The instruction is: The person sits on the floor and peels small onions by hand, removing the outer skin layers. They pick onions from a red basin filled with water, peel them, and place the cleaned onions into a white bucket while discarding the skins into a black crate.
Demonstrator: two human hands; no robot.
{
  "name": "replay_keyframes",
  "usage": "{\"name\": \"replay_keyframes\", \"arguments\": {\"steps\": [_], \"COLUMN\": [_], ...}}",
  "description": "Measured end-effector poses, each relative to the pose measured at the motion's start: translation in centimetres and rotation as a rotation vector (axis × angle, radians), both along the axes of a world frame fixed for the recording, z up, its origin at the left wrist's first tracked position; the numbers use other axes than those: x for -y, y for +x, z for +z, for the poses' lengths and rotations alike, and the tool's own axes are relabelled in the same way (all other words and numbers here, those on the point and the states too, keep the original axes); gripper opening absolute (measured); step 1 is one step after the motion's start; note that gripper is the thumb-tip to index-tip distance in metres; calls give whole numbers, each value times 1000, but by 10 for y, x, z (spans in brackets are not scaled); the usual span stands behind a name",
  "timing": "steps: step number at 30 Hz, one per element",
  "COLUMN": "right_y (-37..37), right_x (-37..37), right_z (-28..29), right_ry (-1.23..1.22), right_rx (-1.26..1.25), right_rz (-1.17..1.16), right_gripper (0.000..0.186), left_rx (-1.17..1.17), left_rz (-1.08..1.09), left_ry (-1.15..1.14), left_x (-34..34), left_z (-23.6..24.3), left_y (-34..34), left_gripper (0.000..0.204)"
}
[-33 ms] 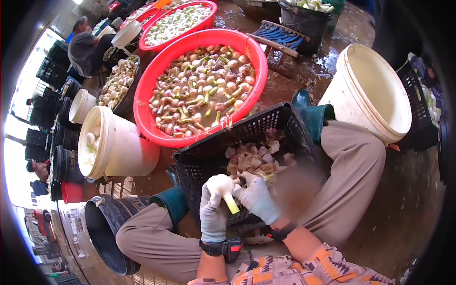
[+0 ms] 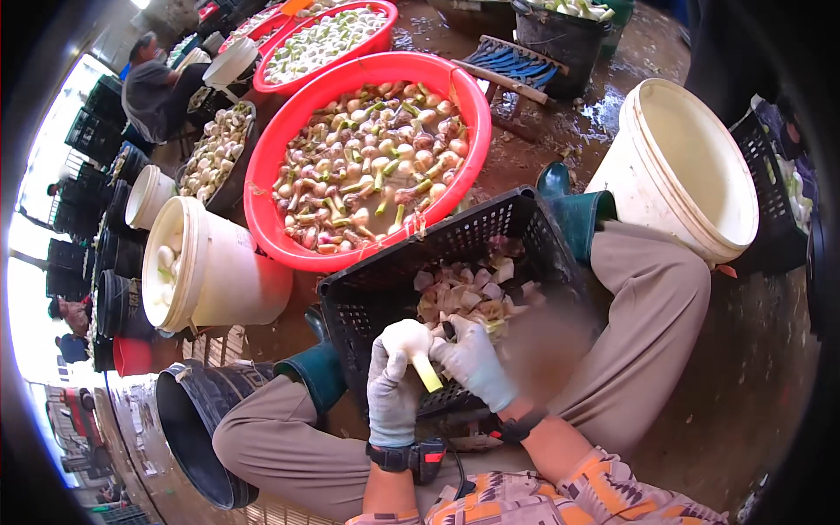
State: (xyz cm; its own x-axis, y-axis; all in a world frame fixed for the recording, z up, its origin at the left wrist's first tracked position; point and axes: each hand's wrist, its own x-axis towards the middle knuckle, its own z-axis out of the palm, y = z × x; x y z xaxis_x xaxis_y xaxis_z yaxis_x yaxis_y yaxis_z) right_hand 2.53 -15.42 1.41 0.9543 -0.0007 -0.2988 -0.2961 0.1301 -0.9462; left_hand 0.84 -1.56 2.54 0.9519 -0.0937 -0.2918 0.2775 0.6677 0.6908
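The left hand [image 2: 392, 402] holds a white garlic bulb [image 2: 406, 338] over the black crate [image 2: 359, 331], its green stem [image 2: 427, 374] pointing to five o'clock. At about four o'clock from the bulb, the right hand [image 2: 474, 360] grips a small dark object [image 2: 449, 330], mostly hidden. Peels [image 2: 468, 293] lie toward two.

dark object [image 2: 449, 331]: mostly hidden | black crate [image 2: 455, 236]: partly blurred | patterned garment [image 2: 612, 494]: cut off
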Motion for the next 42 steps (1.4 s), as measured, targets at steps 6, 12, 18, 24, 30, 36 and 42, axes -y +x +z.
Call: {"name": "replay_keyframes", "arguments": {"steps": [6,12,18,24,30,36,42], "right_y": [1,8,15,10,40,30,18], "right_x": [18,15,2,-8,35,34,17], "right_z": [3,18,-13,-10,-17,-16,-28], "right_ry": [-171,-342,-158,-322,129,-458,-381], "right_rx": [118,19,-17,180,-21,33,-48], "right_rz": [143,245,-41,49,-159,-53,-24], "right_gripper": [24,23,13,8,13,14,8], "left_rx": [33,58,-50,-228,-264,-207,-187], "left_rz": [21,24,-6,20,55,103,275], "left_ry": [125,304,264,458,199,-32,-409], "left_x": [-2,-9,-5,-8,-19,-29,-42], "left_z": [1,-8,-6,-14,-13,-14,4], "left_y": [8,5,8,1,0,-5,-11], "left_gripper": [53,55,55,48,44,46,40]}}
